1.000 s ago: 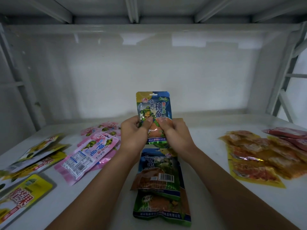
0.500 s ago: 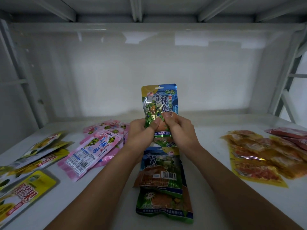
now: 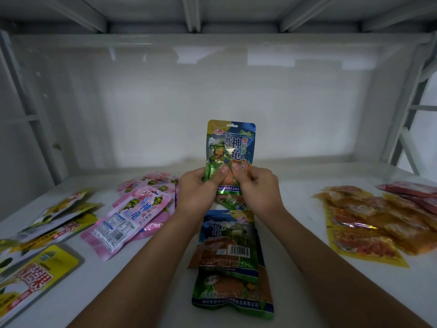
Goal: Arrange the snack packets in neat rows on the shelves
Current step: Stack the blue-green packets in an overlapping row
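A green-and-blue snack packet [image 3: 230,145] with a cartoon turtle stands upright above the middle of the white shelf [image 3: 295,268]. My left hand [image 3: 201,190] grips its lower left part and my right hand [image 3: 257,188] grips its lower right, thumbs pressed on the front. Below my hands, more green-and-blue packets [image 3: 229,252] lie in a line toward me, overlapping. Another green packet's corner [image 3: 233,202] shows just under my hands.
Pink packets [image 3: 132,216] lie in a loose pile at the left centre. Yellow-and-white packets [image 3: 35,275] are spread along the left edge. Orange-yellow packets [image 3: 361,223] and red packets [image 3: 411,190] lie at the right. The shelf's back wall [image 3: 212,102] and metal uprights [image 3: 402,143] enclose the space.
Both hands have lifted the green-and-blue packet slightly and brought it more upright, facing me. The packets on the shelf have not moved.
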`<control>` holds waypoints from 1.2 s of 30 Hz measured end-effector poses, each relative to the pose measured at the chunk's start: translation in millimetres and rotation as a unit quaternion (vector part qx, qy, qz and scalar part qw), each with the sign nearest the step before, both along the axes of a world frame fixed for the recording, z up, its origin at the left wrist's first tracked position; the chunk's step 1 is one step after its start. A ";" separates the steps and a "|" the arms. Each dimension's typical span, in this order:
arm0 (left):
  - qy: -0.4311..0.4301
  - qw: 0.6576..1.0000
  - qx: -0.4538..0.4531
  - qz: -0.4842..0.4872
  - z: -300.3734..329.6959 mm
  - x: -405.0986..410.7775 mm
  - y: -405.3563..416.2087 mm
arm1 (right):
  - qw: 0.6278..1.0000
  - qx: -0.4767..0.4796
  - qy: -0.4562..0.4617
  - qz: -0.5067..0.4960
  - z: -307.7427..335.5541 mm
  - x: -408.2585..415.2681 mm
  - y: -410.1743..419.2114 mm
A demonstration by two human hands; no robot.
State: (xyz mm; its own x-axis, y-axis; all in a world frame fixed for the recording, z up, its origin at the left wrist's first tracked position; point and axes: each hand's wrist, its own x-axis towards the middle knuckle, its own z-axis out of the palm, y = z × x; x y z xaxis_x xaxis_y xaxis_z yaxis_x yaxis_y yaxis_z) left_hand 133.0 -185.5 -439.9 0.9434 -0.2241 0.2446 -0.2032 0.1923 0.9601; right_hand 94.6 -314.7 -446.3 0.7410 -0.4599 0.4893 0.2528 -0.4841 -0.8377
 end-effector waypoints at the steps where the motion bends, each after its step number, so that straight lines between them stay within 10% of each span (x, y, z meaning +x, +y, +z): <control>1: -0.001 1.000 0.005 0.008 0.0 0.4 -0.3 | 1.000 0.009 -0.004 -0.006 -0.8 0.4 0.0; 16: -0.258 0.925 0.210 0.183 1.6 -4.0 0.0 | 0.996 -0.079 -0.011 -0.041 0.8 -4.1 5.3; 25: -0.143 0.983 0.119 0.008 2.0 -13.1 -5.9 | 0.999 -0.007 0.006 0.035 -3.2 2.1 8.2; 36: -0.112 0.990 0.067 0.048 1.2 -5.6 -3.9 | 0.998 0.050 -0.011 0.033 -7.9 10.4 1.4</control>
State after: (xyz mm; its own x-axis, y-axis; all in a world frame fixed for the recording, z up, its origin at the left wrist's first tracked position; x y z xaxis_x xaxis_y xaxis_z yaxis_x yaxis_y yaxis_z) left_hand 127.4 -189.4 -438.8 0.8876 -0.1807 0.4237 -0.4244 0.0365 0.9047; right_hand 105.0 -313.3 -454.3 0.7603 -0.4586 0.4600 0.3006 -0.3793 -0.8751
